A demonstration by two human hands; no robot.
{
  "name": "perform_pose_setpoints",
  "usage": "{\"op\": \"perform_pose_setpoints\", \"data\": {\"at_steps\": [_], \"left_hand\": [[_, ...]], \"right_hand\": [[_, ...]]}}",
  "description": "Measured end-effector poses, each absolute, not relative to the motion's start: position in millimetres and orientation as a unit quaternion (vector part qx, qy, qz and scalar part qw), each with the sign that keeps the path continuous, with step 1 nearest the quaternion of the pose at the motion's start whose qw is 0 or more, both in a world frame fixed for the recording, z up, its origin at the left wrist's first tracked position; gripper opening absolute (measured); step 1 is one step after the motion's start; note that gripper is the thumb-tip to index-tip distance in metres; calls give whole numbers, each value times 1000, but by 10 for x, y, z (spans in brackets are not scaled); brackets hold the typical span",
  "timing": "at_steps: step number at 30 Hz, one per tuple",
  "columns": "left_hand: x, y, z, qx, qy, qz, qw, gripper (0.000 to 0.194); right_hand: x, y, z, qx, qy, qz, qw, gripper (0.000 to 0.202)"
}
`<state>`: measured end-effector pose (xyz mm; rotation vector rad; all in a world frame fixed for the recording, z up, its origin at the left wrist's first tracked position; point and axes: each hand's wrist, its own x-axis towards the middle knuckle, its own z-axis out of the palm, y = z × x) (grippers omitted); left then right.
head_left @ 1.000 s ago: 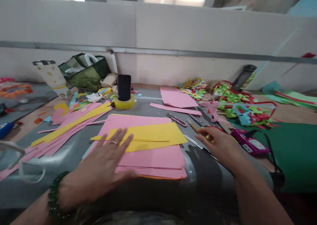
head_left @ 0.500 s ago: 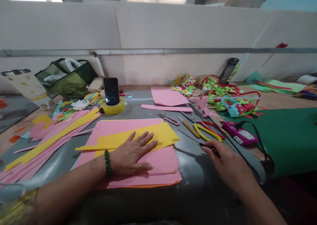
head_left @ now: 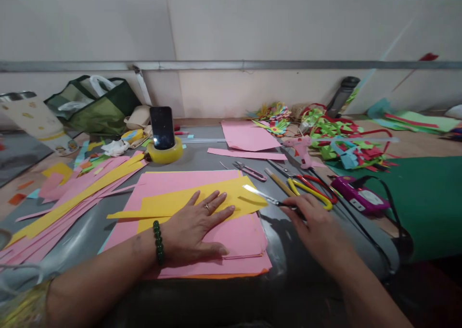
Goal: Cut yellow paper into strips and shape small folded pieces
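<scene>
My left hand (head_left: 200, 227) lies flat with fingers spread, pressing on a yellow paper sheet (head_left: 159, 204) and the stack of pink paper (head_left: 238, 237) beneath it. A green bead bracelet circles that wrist. My right hand (head_left: 317, 227) is closed around the dark handle of a knife (head_left: 258, 192) with a narrow silver blade. The blade reaches over the right end of the yellow sheet; whether it touches the paper I cannot tell. Just beyond my right hand lie scissors with yellow and red handles (head_left: 314, 193), a brown stick-like tool (head_left: 279, 181) and pink thread snips (head_left: 251, 170).
Pink and yellow strips (head_left: 83, 200) spread at left. A phone (head_left: 162, 128) stands in a yellow tape roll (head_left: 166, 153). Farther back are a pink sheet (head_left: 249, 136), a pink glue gun (head_left: 301, 150) and coloured paper scraps (head_left: 335, 135). A purple device (head_left: 361, 195) with a black strap lies at right.
My right hand has moved left and slightly up, bringing the blade from the grey mat onto the yellow sheet's right end. My left hand stays pressed on the paper. The view has tilted down.
</scene>
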<state>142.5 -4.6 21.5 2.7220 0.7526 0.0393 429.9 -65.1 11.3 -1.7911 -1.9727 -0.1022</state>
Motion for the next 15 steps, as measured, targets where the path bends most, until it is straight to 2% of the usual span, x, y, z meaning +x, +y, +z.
{"op": "perform_pose_setpoints", "data": {"at_steps": [6,9,12,15], "left_hand": [[1446,-46,206,949,272,25,154,83],[1456,-31,201,949,271,31,160,85],[1468,-13,200,950,265,36,164,91],[1472,-11,218,949,262,40,173,98]], "right_hand": [[4443,-667,13,-694,-692,-138,142,27],[4187,-643,139,-622,-744,-177,166,29],[3814,-551,232,-459,-867,-107,164,31],[3601,-435,161,-411,-896,-51,163,28]]}}
